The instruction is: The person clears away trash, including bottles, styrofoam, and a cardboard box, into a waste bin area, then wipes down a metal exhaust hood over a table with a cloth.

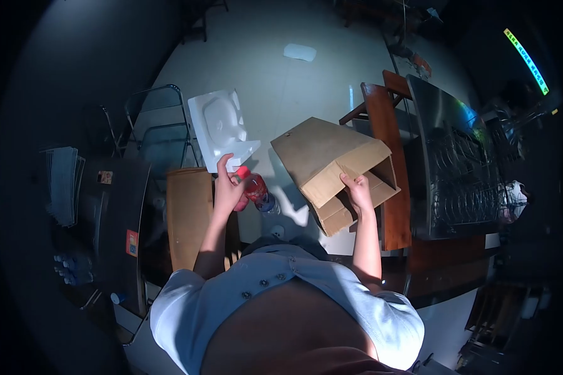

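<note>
Shirt [228, 287], two hands [227, 189] [358, 192], one held carton [322, 150], one tray [203, 128]

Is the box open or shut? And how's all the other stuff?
Cardboard box: open, tilted.
White tray: tilted, hollow side showing.
Bottle: tilted; can't tell how full.
Left hand: closed on the white tray.
Right hand: closed on the cardboard box's flap.
Sign: lit up.
</note>
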Demonstrator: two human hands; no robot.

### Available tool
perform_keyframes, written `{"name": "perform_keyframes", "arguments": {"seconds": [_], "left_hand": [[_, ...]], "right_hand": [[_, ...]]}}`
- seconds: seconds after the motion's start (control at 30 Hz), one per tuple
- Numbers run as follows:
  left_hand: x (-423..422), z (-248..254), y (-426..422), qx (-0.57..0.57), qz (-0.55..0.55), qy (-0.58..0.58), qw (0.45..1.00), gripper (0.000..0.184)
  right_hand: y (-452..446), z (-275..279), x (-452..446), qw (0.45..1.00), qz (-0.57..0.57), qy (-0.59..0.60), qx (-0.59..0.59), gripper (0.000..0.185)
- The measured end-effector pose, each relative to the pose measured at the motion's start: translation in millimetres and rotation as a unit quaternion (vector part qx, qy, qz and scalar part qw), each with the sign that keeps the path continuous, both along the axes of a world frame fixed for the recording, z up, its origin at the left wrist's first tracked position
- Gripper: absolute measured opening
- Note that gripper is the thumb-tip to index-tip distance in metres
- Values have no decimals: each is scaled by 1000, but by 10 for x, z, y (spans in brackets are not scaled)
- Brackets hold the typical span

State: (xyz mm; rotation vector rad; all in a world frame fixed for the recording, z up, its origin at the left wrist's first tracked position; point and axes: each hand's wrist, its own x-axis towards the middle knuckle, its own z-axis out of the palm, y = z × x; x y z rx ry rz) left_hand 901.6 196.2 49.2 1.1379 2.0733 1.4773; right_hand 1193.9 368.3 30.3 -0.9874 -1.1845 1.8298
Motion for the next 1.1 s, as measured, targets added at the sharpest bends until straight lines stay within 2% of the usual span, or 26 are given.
{"name": "perform_keyframes", "arguments": {"seconds": [0.2,0.3,0.33,0.37,0.4,0.47,0.53,0.6,0.67,0.73,0.8,0.83,0.93,1.07,1.1], "left_hand": [[-170,123,1393,-25,-40,9,999,71],[-222,126,2204,-27,-55,70,996,69],[-235,108,2448,-34,-55,71,995,69],[-261,82,2695,-42,-51,58,996,68],[-283,90,2940,-50,-47,45,997,66],[-310,111,3473,-70,-42,23,996,65],[-385,64,4018,-52,-29,2,998,64],[-445,27,4456,-67,-4,-14,998,63],[-585,-58,5017,-85,41,-64,993,62],[-803,-269,5408,-72,70,-66,993,61],[-1080,-497,5763,-18,105,-162,981,58],[-1209,-616,5944,8,136,-161,978,54],[-1644,-749,6470,-16,217,-238,947,50],[-2141,-767,7016,-37,272,-186,943,52],[-2260,-772,7156,-66,295,-97,948,71]], "right_hand": [[1167,-43,-251,996,16,-78,37,18],[1944,-72,-473,972,77,-185,123,21],[2171,-55,-575,973,94,-152,143,23],[2442,-184,-688,963,124,-170,167,24],[2709,-286,-800,951,154,-187,192,26],[3167,-54,-1098,913,195,-247,258,27],[3672,55,-1424,834,275,-331,345,23],[4032,45,-1781,822,301,-299,379,22],[4456,59,-2261,809,299,-315,395,28],[4775,22,-2600,794,302,-322,419,35],[5066,4,-2936,760,288,-306,496,32],[5182,-21,-3090,729,302,-335,516,37],[5687,-185,-3633,731,298,-313,527,37],[6132,-360,-4190,764,311,-258,503,50],[6252,-462,-4321,768,328,-259,486,53]]}}
